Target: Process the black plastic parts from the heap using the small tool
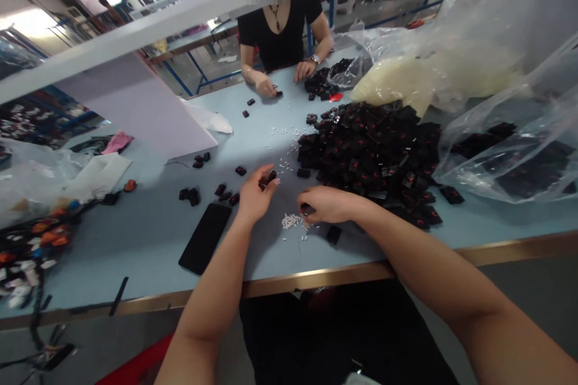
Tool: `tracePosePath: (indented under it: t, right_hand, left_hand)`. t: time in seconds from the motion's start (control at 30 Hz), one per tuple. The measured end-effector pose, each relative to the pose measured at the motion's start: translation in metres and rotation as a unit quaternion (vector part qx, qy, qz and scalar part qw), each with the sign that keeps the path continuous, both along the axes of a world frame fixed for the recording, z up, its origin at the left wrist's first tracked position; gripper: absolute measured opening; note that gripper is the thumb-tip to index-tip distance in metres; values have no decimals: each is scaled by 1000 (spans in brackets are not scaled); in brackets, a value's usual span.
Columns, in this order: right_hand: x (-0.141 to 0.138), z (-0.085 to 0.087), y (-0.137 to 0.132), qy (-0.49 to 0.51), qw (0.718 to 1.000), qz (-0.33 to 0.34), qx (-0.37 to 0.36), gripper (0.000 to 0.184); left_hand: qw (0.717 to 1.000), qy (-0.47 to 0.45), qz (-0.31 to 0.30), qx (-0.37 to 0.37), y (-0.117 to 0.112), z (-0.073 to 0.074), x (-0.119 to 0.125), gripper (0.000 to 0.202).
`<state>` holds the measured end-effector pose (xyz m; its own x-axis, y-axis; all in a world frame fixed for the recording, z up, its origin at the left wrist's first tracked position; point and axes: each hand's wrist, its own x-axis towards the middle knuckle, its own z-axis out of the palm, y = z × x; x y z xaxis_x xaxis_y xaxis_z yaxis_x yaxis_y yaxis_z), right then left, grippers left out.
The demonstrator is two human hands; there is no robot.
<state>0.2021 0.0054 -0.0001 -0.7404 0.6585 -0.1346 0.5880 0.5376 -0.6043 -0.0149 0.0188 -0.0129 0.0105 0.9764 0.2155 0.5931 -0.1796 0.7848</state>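
Observation:
My left hand (pixel 257 191) is closed around a small black plastic part (pixel 270 177), holding it just above the blue tabletop. My right hand (pixel 323 204) is curled beside a heap of tiny white pins (pixel 292 221), with a dark piece (pixel 307 209) between its fingers; the fingertips come down at the heap's edge. To the right of that hand rises a large pile of black plastic parts (pixel 370 150), some showing red marks. One black part (pixel 333 234) lies alone near the table's front edge. Several more black parts (pixel 221 190) are scattered left of my left hand.
A black phone (pixel 205 239) lies left of my left forearm. Across the table a co-worker's hand (pixel 265 84) holds a small black piece. Clear plastic bags (pixel 519 150) bulge at the right. Orange and black connectors (pixel 49 231) crowd the far left, near a white upright panel (pixel 149 102).

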Motion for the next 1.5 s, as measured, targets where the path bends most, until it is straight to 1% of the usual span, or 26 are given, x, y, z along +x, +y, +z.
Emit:
tracePosePath:
  t: [0.07, 0.13, 0.23, 0.33, 0.4, 0.5, 0.73, 0.83, 0.93, 1.0, 1.07, 1.13, 1.23, 1.3, 1.37, 1.5]
  right_hand:
    - [-2, -2, -3, -31, 999, -12, 18, 12]
    - [-4, -5, -5, -40, 998, -26, 38, 6]
    - [-6, -10, -8, -47, 997, -21, 61, 8]
    - [-6, -13, -8, -53, 995, -3, 79, 13]
    - [-5, -12, -8, -49, 995, -1, 82, 13]
    - [-5, -8, -8, -29, 997, -15, 70, 12]
    - [-3, -3, -4, 49, 997, -50, 11, 7]
    - [-2, -2, -2, 126, 989, -76, -32, 11]
    - [1, 1, 2, 213, 969, -105, -63, 11]
    - [3, 3, 5, 261, 951, -150, -74, 10]
    - [4, 4, 7, 314, 922, -203, -100, 9]
    - [5, 4, 7, 369, 885, -242, -153, 11]
    - [4, 5, 5, 424, 830, -273, -239, 21]
    - [2, 6, 4, 447, 806, -281, -269, 27]
    - [1, 5, 2, 464, 794, -279, -275, 31]
    - [-3, 0, 0, 483, 788, -259, -280, 34]
  left_hand:
    - [995, -96, -13, -32, -2, -1, 4, 38]
    - [980, -188, -27, -62, -4, 0, 7, 37]
    - [943, -311, -55, -108, -7, 5, 11, 36]
    - [905, -386, -68, -163, -11, 11, 13, 38]
    - [888, -412, -76, -190, -13, 13, 13, 39]
    - [871, -434, -90, -211, -15, 15, 13, 40]
    - [854, -465, -99, -212, -17, 19, 13, 40]
    - [846, -479, -112, -206, -18, 20, 13, 38]
    - [842, -487, -119, -199, -19, 19, 13, 36]
    - [841, -490, -121, -194, -19, 19, 13, 35]
    - [839, -493, -127, -192, -20, 19, 13, 34]
    - [838, -491, -140, -194, -21, 19, 15, 34]
    - [837, -480, -164, -203, -23, 19, 17, 34]
    - [837, -476, -178, -205, -24, 19, 18, 34]
    - [837, -474, -186, -199, -25, 19, 20, 33]
    - [842, -468, -194, -186, -26, 17, 22, 32]
